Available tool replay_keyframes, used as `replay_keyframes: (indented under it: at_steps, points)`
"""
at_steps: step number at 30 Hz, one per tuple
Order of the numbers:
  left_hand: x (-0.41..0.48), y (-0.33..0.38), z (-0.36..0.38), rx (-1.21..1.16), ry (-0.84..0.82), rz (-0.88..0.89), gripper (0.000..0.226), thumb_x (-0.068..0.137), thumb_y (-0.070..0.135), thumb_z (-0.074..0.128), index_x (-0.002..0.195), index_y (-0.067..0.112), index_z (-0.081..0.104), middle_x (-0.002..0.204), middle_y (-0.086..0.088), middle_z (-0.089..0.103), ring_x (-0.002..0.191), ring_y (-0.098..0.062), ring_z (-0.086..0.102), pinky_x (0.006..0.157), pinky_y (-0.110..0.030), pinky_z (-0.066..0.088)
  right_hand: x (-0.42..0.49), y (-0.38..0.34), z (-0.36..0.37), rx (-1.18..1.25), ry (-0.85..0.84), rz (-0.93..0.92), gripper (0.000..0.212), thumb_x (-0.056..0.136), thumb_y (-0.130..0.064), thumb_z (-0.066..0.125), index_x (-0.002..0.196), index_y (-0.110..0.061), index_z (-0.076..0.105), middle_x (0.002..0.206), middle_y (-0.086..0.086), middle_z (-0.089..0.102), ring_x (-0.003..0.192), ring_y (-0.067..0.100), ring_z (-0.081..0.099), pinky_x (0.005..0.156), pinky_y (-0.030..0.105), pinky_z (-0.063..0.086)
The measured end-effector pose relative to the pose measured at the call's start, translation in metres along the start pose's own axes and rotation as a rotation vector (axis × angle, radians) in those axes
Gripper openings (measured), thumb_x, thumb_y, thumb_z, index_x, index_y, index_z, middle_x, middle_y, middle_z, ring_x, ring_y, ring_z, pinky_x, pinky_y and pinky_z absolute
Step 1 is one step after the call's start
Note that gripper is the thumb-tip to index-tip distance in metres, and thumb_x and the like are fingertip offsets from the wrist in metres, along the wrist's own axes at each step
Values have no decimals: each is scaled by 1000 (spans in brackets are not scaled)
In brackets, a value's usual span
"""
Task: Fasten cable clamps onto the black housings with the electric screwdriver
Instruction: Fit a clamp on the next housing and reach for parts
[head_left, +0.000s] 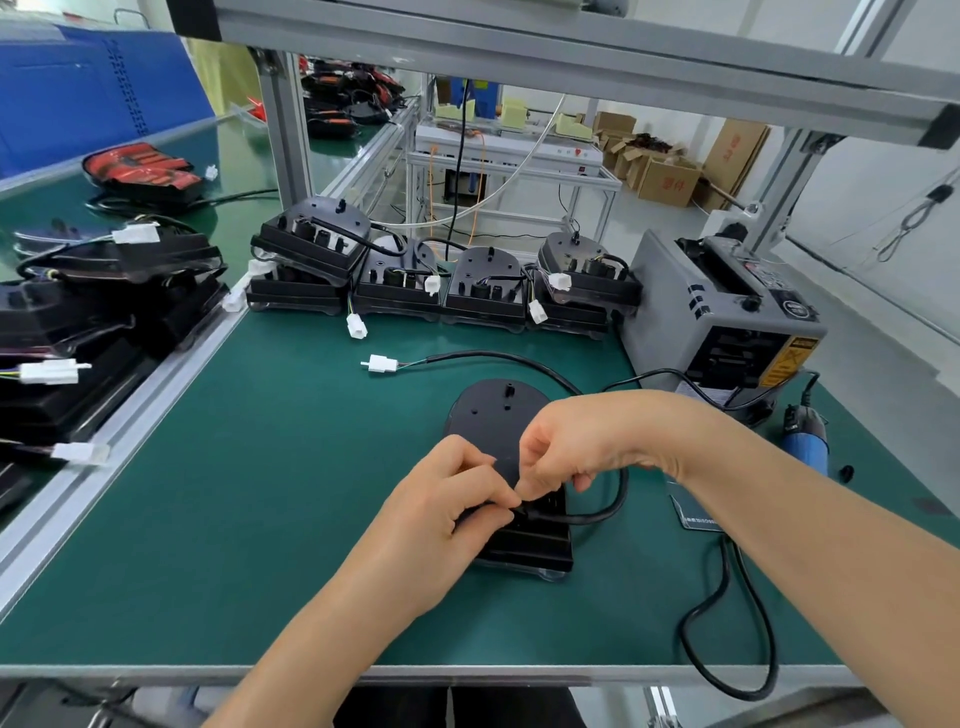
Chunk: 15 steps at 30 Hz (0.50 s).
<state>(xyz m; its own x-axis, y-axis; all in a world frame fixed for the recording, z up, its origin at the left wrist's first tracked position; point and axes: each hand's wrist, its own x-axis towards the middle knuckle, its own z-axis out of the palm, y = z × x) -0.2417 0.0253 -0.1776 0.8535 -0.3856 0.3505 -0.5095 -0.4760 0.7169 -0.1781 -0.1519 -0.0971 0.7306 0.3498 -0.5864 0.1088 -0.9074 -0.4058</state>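
Black housing (493, 415) lies mid-desk (260, 519), toward the front edge. Over it, the left hand (447, 509) with curled fingers and the right hand (582, 441) both pinch its cable (608, 509) at the root. More housings (483, 286) line the back edge.

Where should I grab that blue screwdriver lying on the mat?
Probably grip the blue screwdriver round its barrel, from above with the right hand: it lies on the mat, cord at its far black end, tip hidden from view.
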Motion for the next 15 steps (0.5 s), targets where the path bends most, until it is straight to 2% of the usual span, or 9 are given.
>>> replay_keyframes:
  at_steps: [4, 6, 9, 12, 15]
  points:
    - [-1, -1, -1, 113, -3, 110, 20, 87, 14, 67, 100, 29, 72, 97, 6, 53, 113, -5, 52, 81, -17, 46, 0, 2, 0, 68, -11, 18, 11, 88, -24, 66, 78, -23, 62, 84, -5, 61, 76, 6, 54, 61, 17, 47]
    - [-1, -1, 1, 135, 13, 124, 16, 83, 22, 72, 98, 28, 73, 93, 5, 54, 112, -5, 54, 79, -21, 48, 1, 1, 0, 82, -14, 23, 12, 88, -23, 66, 77, -23, 63, 80, -6, 60, 75, 5, 54, 61, 16, 47]
    - [-1, 4, 7, 82, 90, 40, 21, 71, 39, 80, 87, 29, 70, 88, 10, 51, 105, 2, 55, 72, -14, 43, 2, 0, -1, 98, -14, 30, 10, 87, -25, 67, 78, -22, 64, 76, -6, 60, 73, 6, 54, 60, 16, 48]
    - [0, 12, 16, 101, 184, -31, 24, 68, 43, 79, 80, 25, 67, 84, 10, 51, 90, -10, 61, 69, -28, 48, 3, 0, -1, 105, -17, 31, 10, 86, -25, 67, 78, -21, 65, 73, -6, 60, 72, 7, 54, 60, 17, 48]
    - [0, 15, 21, 125, 237, -60, 21, 72, 37, 77, 77, 24, 62, 82, 10, 49, 86, -12, 61, 70, -31, 49, 3, 1, -1, 123, -17, 24, 10, 86, -27, 68, 80, -19, 64, 72, -6, 59, 73, 8, 53, 61, 17, 49]
